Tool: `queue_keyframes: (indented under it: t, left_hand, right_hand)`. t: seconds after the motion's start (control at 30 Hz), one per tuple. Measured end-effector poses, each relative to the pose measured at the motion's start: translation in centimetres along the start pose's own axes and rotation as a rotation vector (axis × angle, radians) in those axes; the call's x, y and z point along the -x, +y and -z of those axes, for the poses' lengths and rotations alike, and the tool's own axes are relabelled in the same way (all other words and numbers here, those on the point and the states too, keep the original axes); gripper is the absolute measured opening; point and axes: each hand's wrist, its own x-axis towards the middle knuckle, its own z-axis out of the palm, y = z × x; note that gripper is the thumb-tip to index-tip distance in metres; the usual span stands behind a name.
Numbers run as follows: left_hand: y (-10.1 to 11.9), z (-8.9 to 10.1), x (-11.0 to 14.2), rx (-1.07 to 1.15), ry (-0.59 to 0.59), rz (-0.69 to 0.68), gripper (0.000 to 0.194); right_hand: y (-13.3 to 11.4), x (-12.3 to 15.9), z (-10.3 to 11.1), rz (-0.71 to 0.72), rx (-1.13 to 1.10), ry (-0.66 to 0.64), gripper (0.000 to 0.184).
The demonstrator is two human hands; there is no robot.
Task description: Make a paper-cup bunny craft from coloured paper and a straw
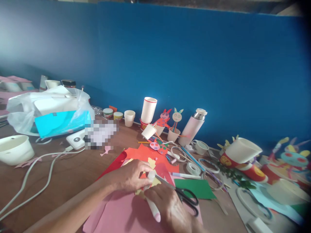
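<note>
My left hand (130, 177) presses down with curled fingers on a small yellow paper piece (152, 181) that lies on pink and red paper sheets (126, 213). My right hand (170, 207) is wrapped round a white glue stick with a pink end (153, 207), its tip at the yellow piece. Black-handled scissors (187, 198) lie just right of my right hand, on the edge of a green sheet (196, 188).
The brown table holds tape rolls (193, 168), a stack of paper cups (148, 110), paper bunny figures in cups (175, 124), a white-pink flask (191, 127), a white bowl (15, 149), a plastic bag (48, 110) and cables (36, 174). A blue wall stands behind.
</note>
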Motion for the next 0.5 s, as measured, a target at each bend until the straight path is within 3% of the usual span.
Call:
queue_keyframes:
  t: [0.27,0.5]
  left_hand:
    - [0.0,0.0,-0.1,-0.008,0.000,-0.038,0.012]
    - [-0.8,-0.3,-0.3,0.016,0.000,-0.038,0.016]
  right_hand:
    - [-0.2,-0.5,-1.0,0.017,0.103,-0.044,0.025]
    - [-0.1,0.0,1.4,-0.010,-0.083,0.080,0.018]
